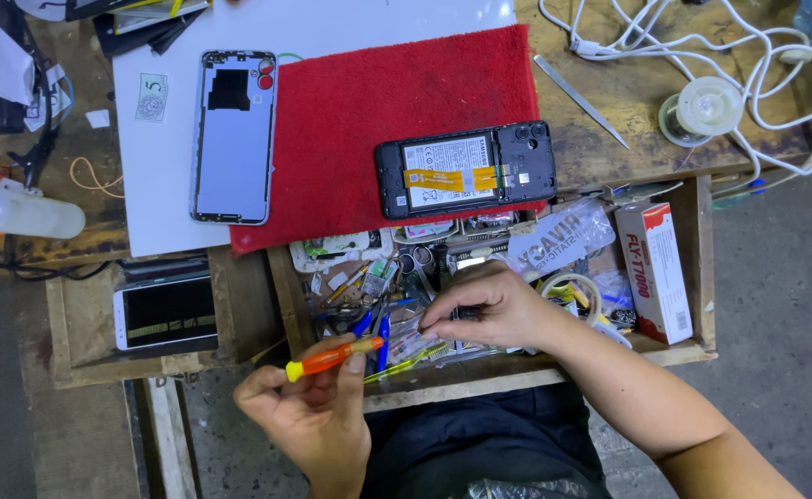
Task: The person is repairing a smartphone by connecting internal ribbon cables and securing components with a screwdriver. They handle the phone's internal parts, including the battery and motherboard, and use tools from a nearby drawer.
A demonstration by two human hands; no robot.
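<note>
My left hand [309, 407] is low in the view, below the desk edge, and grips an orange screwdriver with a yellow end cap [332, 357]. My right hand [489, 305] reaches into an open drawer [692, 351] full of small parts, with its fingertips pinched on something small and dark that I cannot make out. Above the drawer, an opened black phone [466, 170] lies back up on a red cloth [378, 102], its battery exposed. Its detached grey back cover [233, 137] rests on a white mat [156, 176] to the left.
A metal pry tool [580, 88] lies right of the cloth. Tangled white cables [702, 37] and a spool [709, 106] fill the far right. A red and white box [655, 273] stands in the drawer. Another phone [165, 312] sits in a left drawer; a plastic bottle [22, 214] lies far left.
</note>
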